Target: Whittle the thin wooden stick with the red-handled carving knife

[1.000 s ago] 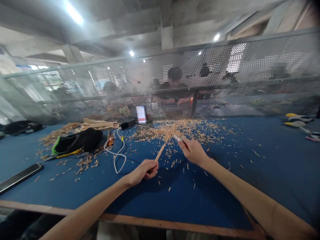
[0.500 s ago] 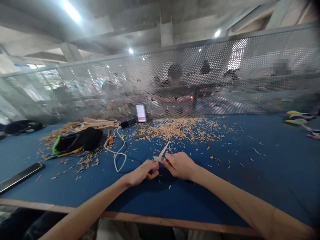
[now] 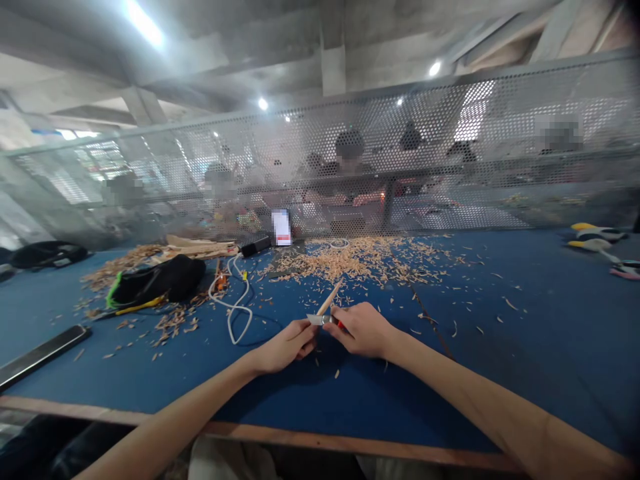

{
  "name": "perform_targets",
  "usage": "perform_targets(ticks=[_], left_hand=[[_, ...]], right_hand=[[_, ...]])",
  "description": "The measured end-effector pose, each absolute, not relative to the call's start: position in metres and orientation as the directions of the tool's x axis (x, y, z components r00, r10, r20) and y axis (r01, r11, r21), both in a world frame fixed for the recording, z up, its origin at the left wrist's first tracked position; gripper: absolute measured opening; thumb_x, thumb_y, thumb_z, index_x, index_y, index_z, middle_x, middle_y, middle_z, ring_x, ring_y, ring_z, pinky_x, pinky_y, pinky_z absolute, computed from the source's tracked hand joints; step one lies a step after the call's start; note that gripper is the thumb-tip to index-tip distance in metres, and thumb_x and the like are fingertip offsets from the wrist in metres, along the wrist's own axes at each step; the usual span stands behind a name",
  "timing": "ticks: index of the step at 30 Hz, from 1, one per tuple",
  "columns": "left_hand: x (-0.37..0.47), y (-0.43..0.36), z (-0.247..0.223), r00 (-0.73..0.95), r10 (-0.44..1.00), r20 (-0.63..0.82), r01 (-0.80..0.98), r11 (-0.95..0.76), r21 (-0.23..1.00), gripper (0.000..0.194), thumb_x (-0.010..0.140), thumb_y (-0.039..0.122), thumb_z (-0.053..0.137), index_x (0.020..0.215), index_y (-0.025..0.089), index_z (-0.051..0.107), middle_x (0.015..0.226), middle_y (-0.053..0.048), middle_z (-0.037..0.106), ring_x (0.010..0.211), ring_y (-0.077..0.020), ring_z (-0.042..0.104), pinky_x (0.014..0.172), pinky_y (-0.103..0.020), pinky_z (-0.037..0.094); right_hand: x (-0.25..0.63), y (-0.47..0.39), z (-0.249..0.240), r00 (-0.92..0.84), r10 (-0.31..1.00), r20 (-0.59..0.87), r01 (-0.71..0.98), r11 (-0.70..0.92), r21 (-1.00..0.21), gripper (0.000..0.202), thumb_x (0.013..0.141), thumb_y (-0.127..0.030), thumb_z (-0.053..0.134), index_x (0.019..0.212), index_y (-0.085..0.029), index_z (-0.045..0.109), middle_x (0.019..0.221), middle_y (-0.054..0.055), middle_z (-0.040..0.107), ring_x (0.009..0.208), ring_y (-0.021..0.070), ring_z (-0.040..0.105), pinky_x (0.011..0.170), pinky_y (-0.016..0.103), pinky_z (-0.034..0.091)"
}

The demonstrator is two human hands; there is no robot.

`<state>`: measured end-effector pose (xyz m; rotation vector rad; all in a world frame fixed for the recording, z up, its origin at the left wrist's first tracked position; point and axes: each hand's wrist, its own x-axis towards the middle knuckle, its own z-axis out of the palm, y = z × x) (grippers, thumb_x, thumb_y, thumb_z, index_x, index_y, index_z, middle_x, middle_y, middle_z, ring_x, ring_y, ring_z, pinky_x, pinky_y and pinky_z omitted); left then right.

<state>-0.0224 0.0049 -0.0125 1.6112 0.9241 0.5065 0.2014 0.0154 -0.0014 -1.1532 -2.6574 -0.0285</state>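
A pale wooden stick (image 3: 331, 298) with a pointed far end slants up and to the right from my left hand (image 3: 287, 345), whose fingers are closed round its lower part. My right hand (image 3: 364, 329) grips a knife (image 3: 317, 320) by its red handle, which is mostly hidden by the fingers. The silver blade points left and lies across the stick, close to my left fingertips. Both hands are close together above the blue table. Past the stick tip lies a heap of wood shavings (image 3: 350, 260).
A phone (image 3: 282, 227) stands by the perforated metal screen (image 3: 310, 193), with people behind it. A white cable (image 3: 233, 307), a black cloth item (image 3: 170, 279), a yellow-handled tool (image 3: 140, 306) and wood strips (image 3: 200, 248) lie left. Gloves or tools (image 3: 595, 235) are far right.
The knife blade has turned to show more of its flat side. The stick leans slightly more to the right, and my hands have shifted only slightly.
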Motion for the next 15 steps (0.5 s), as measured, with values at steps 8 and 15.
perform_targets(ticks=[8,15], left_hand=[[-0.017,0.007,-0.021,0.491,0.871,0.006,0.424,-0.245,0.872,0.050,0.093,0.065,0.048,0.071,0.021,0.046,0.055,0.007,0.041,0.051,-0.0090,0.034,0.048,-0.022,0.028],[-0.018,0.003,-0.014,0.560,0.827,-0.040,0.377,-0.211,0.902,0.048,0.087,0.063,0.060,0.070,0.019,0.052,0.062,0.005,0.046,0.055,-0.0093,0.042,0.051,-0.022,0.034]], right_hand=[[0.206,0.029,-0.001,-0.350,0.823,0.447,0.613,0.562,-0.556,0.036,0.098,-0.057,0.048,0.091,-0.022,0.055,0.061,-0.003,0.056,0.054,0.0138,0.051,0.057,0.026,0.028],[0.205,0.031,-0.002,-0.413,0.829,0.377,0.457,0.547,-0.702,0.039,0.093,-0.052,0.052,0.068,-0.024,0.040,0.056,-0.007,0.039,0.050,0.0099,0.034,0.052,0.025,0.027]])
